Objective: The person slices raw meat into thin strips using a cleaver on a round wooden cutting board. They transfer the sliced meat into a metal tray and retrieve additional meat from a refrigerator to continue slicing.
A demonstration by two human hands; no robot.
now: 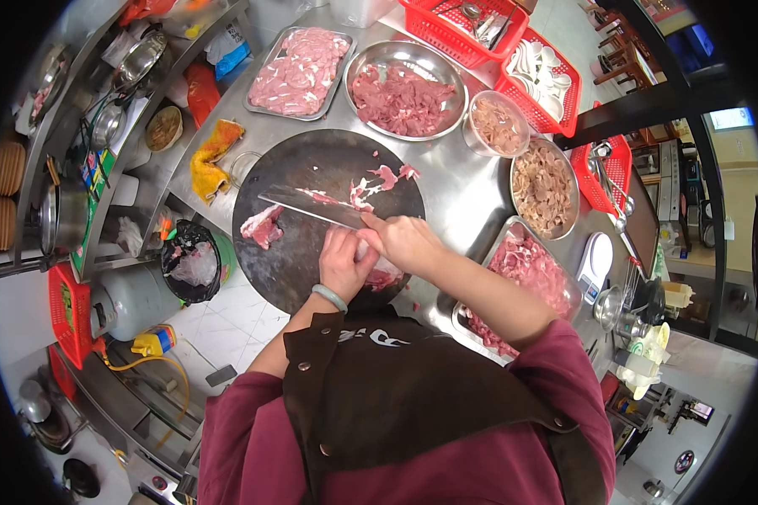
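Note:
On a round dark chopping board [278,271] lies a piece of raw meat [384,275], and my left hand [346,262] presses on it, wearing a pale bangle at the wrist. My right hand [404,243] grips the handle of a cleaver [316,207], whose blade points left across the board, just above my left hand. A smaller chunk of raw meat [263,226] rests near the board's left side. Pale trimmings [361,192] lie behind the blade. The underside of the held meat is hidden by my hands.
Behind the board are a tray of raw meat [300,72] and a steel bowl of sliced meat [406,95]. A tub [496,123], another bowl [544,189] and a meat tray [530,271] stand at the right. A stained cloth [213,161] lies left; a lined bin [192,262] stands below.

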